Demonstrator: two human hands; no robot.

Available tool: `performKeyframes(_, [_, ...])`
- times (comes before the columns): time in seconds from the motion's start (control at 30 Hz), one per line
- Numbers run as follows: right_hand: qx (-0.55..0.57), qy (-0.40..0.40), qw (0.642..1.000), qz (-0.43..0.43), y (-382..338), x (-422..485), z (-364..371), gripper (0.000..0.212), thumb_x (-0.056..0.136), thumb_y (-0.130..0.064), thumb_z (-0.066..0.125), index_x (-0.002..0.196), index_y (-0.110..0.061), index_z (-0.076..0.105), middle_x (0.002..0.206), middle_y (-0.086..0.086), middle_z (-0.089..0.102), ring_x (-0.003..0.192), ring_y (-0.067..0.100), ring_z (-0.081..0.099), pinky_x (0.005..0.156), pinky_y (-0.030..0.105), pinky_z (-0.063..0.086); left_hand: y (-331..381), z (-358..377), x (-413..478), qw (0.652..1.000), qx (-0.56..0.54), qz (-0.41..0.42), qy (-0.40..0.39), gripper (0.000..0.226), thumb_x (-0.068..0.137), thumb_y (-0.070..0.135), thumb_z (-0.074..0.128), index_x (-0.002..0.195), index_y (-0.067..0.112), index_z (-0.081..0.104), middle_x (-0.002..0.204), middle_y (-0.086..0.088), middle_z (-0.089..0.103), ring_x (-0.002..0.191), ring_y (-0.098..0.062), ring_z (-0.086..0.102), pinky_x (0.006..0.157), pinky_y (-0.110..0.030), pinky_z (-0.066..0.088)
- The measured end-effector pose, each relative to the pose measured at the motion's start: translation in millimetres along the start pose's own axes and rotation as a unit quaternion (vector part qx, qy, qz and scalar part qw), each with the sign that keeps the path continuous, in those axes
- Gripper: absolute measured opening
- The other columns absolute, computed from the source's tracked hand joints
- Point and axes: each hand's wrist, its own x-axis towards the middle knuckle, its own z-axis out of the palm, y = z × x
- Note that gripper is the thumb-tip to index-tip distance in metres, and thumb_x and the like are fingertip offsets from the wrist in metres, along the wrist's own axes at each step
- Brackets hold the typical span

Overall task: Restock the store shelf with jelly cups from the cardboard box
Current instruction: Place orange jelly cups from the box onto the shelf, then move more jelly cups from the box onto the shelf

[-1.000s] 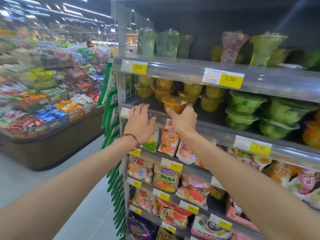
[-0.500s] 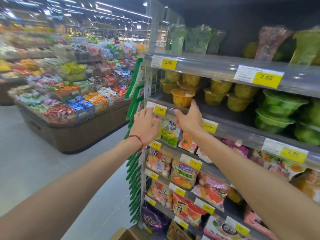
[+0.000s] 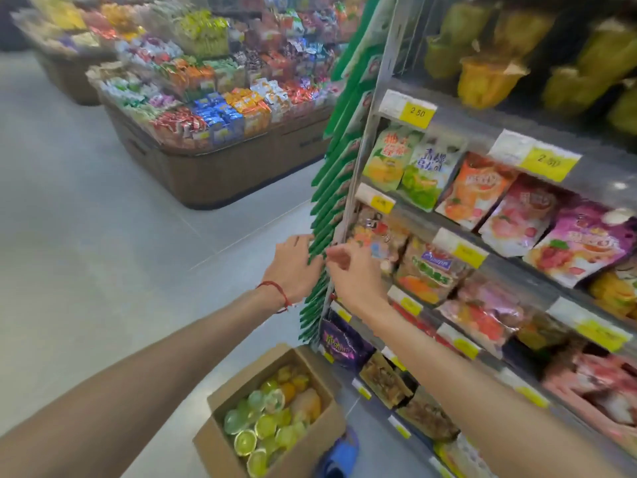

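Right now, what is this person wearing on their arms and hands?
Both forearms are bare, with no sleeves showing and no gloves. The left hand has a thin red string bracelet tied at its wrist. The right hand shows no visible watch, ring or band.

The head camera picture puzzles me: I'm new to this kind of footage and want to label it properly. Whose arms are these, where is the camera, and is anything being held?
There is no machine here. A person wears one wide-angle camera on the head, which looks forward and down, so the two bare arms reaching out are the wearer's own. The left hand, with a red string at the wrist, and the right hand hang in front of the store shelf, and both look empty. On the floor below stands an open cardboard box of jelly cups, green and orange. More yellow cups sit on the upper shelf, with snack bags beneath.
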Motion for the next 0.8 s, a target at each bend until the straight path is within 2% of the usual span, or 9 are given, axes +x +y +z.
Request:
performKeyframes(0.13, [0.004, -0.115, 0.992, 0.054, 46, -1, 59, 0.022, 0.096, -0.017, 0.060, 0.115, -0.021, 0.070, 0.113, -0.004, 0.071, 0.107, 0.014, 0.065, 0.099, 0.040, 0.053, -70, 27, -21, 0.996, 0.002, -0.086, -0.027, 0.051, 0.102, 0.031, 0.044, 0.147, 0.010, 0.035, 0.149, -0.013, 0.039, 0.138, -0.028, 0.036, 0.115, -0.038, 0.028])
performKeyframes(0.27, [-0.025, -0.210, 0.973, 0.089, 98, 10, 110, 0.022, 0.097, -0.020, 0.062, 0.116, -0.019, 0.071, 0.112, -0.004, 0.071, 0.106, 0.015, 0.065, 0.098, 0.036, 0.053, -131, 60, -38, 0.982, -0.024, -0.186, -0.033, 0.048, 0.102, 0.027, 0.045, 0.145, 0.007, 0.039, 0.144, -0.015, 0.047, 0.134, -0.031, 0.042, 0.112, -0.036, 0.030])
performKeyframes(0.4, [-0.052, -0.296, 0.942, 0.147, 149, 29, 153, 0.018, 0.094, -0.014, 0.065, 0.110, -0.015, 0.074, 0.108, 0.002, 0.073, 0.105, 0.019, 0.066, 0.095, 0.031, 0.050, -177, 104, -53, 0.949, -0.067, -0.305, -0.042, 0.044, 0.101, 0.022, 0.047, 0.142, 0.006, 0.044, 0.141, -0.015, 0.050, 0.131, -0.030, 0.046, 0.109, -0.033, 0.033])
performKeyframes(0.53, [-0.065, -0.343, 0.914, 0.206, 198, 37, 184, 0.013, 0.092, -0.012, 0.067, 0.098, -0.023, 0.071, 0.097, -0.002, 0.069, 0.098, 0.017, 0.065, 0.084, 0.026, 0.046, -204, 151, -70, 0.903, -0.103, -0.417, -0.028, 0.038, 0.100, 0.023, 0.047, 0.135, 0.009, 0.054, 0.132, -0.012, 0.060, 0.122, -0.030, 0.054, 0.098, -0.029, 0.036])
performKeyframes(0.67, [-0.059, -0.379, 0.884, 0.269, 250, 32, 211, 0.017, 0.093, -0.004, 0.061, 0.093, -0.020, 0.068, 0.101, 0.003, 0.068, 0.094, 0.017, 0.061, 0.090, 0.037, 0.052, -232, 208, -94, 0.857, -0.169, -0.486, -0.028, 0.032, 0.098, 0.021, 0.051, 0.126, 0.008, 0.059, 0.122, -0.013, 0.064, 0.113, -0.031, 0.059, 0.097, -0.037, 0.045])
performKeyframes(0.8, [-0.055, -0.385, 0.853, 0.347, 313, 22, 246, 0.023, 0.094, -0.008, 0.059, 0.086, -0.027, 0.068, 0.099, 0.002, 0.068, 0.093, 0.018, 0.063, 0.085, 0.039, 0.056, -260, 269, -118, 0.824, -0.198, -0.529, -0.046, 0.031, 0.101, 0.020, 0.046, 0.126, 0.009, 0.060, 0.121, -0.009, 0.064, 0.111, -0.026, 0.058, 0.094, -0.032, 0.044])
